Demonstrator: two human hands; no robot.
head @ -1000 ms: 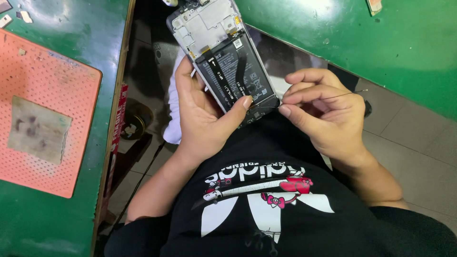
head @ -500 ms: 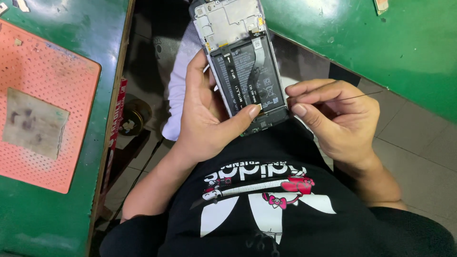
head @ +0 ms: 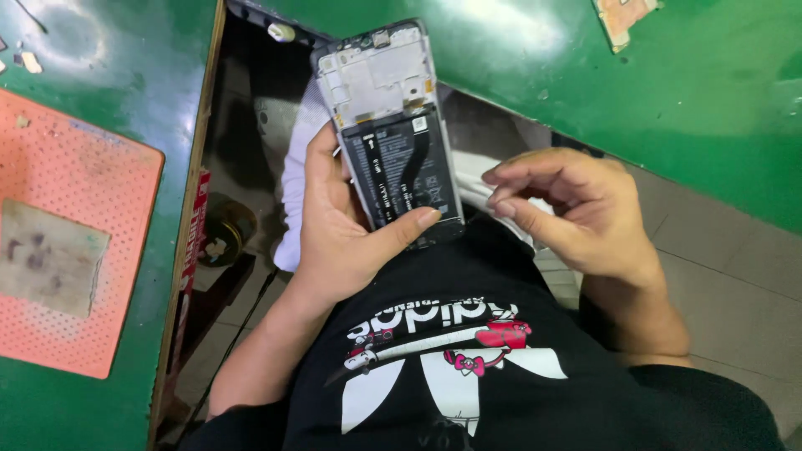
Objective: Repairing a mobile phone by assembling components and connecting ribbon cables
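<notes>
Left hand (head: 338, 230) cradles an opened phone (head: 391, 134) over the lap, grip clamped on it w/ thumb across the bottom edge (back cover off, flat black battery, grey frame). Right hand (head: 576, 213) just beside, fingers loosely bunched, holding nothing visible. Beyond: glossy green desk (head: 652, 100); left, dimpled orange mat (head: 75, 242).

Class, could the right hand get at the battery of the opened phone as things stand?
Probably yes: the right hand hovers just beside the opened phone, whose battery faces up uncovered. Only the thumb of the left hand crosses its lower edge.
</notes>
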